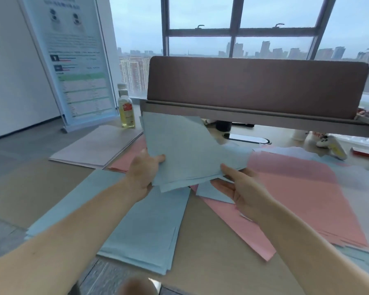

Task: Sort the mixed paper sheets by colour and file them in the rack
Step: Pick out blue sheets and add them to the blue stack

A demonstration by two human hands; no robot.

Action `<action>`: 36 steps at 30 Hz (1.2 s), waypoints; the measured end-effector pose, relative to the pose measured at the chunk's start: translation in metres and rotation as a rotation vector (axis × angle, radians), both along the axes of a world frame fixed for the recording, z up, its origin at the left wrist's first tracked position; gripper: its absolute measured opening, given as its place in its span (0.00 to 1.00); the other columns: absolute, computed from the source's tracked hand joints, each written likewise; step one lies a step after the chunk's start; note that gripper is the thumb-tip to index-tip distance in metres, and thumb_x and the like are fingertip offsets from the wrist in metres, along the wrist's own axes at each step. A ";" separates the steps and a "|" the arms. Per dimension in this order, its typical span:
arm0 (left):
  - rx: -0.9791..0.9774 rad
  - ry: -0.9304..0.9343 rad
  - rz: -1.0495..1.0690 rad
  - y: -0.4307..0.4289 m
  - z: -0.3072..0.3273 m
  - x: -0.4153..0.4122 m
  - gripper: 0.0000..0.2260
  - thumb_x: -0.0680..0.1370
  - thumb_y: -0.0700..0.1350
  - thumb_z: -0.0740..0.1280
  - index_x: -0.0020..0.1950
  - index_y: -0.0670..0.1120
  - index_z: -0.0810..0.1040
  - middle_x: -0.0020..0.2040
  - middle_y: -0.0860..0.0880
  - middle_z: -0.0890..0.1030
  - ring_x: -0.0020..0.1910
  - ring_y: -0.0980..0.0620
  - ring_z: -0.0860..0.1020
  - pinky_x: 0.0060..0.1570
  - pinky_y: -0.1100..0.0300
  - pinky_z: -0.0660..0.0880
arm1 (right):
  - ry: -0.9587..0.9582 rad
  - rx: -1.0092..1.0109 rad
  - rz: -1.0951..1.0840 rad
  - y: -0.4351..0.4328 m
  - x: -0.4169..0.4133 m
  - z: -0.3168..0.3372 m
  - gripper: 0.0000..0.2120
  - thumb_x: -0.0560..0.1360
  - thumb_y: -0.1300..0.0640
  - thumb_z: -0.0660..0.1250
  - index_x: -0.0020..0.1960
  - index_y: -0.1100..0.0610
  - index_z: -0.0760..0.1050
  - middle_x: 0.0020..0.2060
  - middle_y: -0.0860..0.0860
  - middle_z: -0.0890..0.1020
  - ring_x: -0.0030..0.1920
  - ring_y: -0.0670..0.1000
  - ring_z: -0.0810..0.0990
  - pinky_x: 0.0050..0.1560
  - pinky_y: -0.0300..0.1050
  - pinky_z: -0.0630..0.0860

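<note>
Nearest to the person, at 6 to 7 o'clock of the view, a pile of blue sheets [145,226] lies on the desk [211,241], its edges a little fanned. At 4 o'clock a pile of pink sheets [303,201] lies flat, and its near corner points to the front edge of the desk.

Above these two piles, close to the centre, both hands hold a bundle of blue sheets [185,150], lifted off the desk and tilted. The left hand [144,172] grips the bundle at its 8 o'clock side, thumb on top and fingers curled underneath. The right hand [243,188] pinches the corner at 4 o'clock of the bundle, thumb on top and the other fingers stretched under the paper.

Farther away, at 10 o'clock, a stack of pale sheets [100,145] rests flat at the desk corner. Just behind it stands a bottle [126,109] with yellow liquid. At 12 o'clock a brown panel [258,86] closes the far side of the desk. A standing poster [77,60] is at 11 o'clock, and a window [234,28] with a city view is behind the panel.
</note>
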State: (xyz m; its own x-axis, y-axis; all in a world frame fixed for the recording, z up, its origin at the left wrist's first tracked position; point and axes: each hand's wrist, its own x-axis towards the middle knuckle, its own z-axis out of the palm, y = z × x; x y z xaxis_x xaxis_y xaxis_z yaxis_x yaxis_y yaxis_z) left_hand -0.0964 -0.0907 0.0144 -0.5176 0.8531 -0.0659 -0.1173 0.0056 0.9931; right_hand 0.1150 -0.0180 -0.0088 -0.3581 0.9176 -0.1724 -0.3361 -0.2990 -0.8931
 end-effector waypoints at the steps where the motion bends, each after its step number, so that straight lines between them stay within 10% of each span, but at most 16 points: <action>1: 0.003 0.020 -0.009 -0.009 -0.004 -0.007 0.11 0.81 0.36 0.65 0.62 0.45 0.77 0.57 0.46 0.84 0.54 0.43 0.83 0.57 0.43 0.80 | -0.034 0.005 -0.018 -0.005 -0.015 -0.001 0.07 0.79 0.64 0.68 0.57 0.61 0.77 0.51 0.58 0.86 0.46 0.58 0.87 0.41 0.47 0.85; 11: 0.016 -0.284 0.190 -0.106 0.010 -0.158 0.18 0.77 0.53 0.71 0.60 0.44 0.75 0.47 0.43 0.81 0.38 0.47 0.84 0.37 0.53 0.83 | -0.360 0.088 0.158 -0.014 -0.058 0.016 0.09 0.80 0.68 0.62 0.53 0.58 0.78 0.49 0.57 0.85 0.43 0.56 0.84 0.42 0.47 0.83; 17: -0.392 0.149 -0.218 -0.120 -0.002 -0.188 0.11 0.81 0.48 0.67 0.61 0.47 0.81 0.56 0.46 0.86 0.55 0.43 0.84 0.62 0.46 0.77 | -0.496 0.094 0.287 -0.030 -0.078 0.009 0.09 0.81 0.64 0.62 0.56 0.56 0.79 0.47 0.55 0.87 0.52 0.60 0.84 0.57 0.57 0.79; 24: -0.487 0.431 -0.174 -0.126 -0.018 -0.201 0.10 0.80 0.38 0.68 0.60 0.46 0.77 0.54 0.44 0.84 0.48 0.45 0.85 0.46 0.52 0.83 | -0.712 0.264 0.276 -0.047 -0.099 0.000 0.13 0.75 0.60 0.73 0.56 0.57 0.73 0.47 0.55 0.86 0.45 0.54 0.86 0.43 0.50 0.83; 28: -0.547 0.587 -0.159 -0.121 -0.028 -0.206 0.17 0.78 0.39 0.72 0.64 0.49 0.74 0.57 0.47 0.83 0.51 0.46 0.84 0.51 0.51 0.81 | -0.999 0.487 0.258 -0.051 -0.098 -0.004 0.13 0.71 0.61 0.74 0.53 0.55 0.74 0.45 0.52 0.85 0.44 0.51 0.84 0.42 0.50 0.83; 33: -0.822 1.208 -0.078 -0.102 -0.027 -0.190 0.41 0.70 0.56 0.77 0.78 0.52 0.61 0.76 0.44 0.63 0.72 0.43 0.68 0.67 0.51 0.70 | -1.451 0.807 0.116 -0.041 -0.077 -0.006 0.28 0.70 0.48 0.72 0.65 0.56 0.68 0.54 0.53 0.79 0.54 0.56 0.78 0.45 0.46 0.75; 36: -0.621 1.368 -0.116 -0.075 -0.008 -0.144 0.33 0.70 0.58 0.76 0.72 0.53 0.70 0.67 0.47 0.72 0.66 0.46 0.72 0.64 0.52 0.71 | -1.491 0.787 0.061 -0.026 -0.039 -0.001 0.29 0.74 0.45 0.70 0.69 0.58 0.69 0.58 0.54 0.78 0.61 0.57 0.75 0.54 0.48 0.74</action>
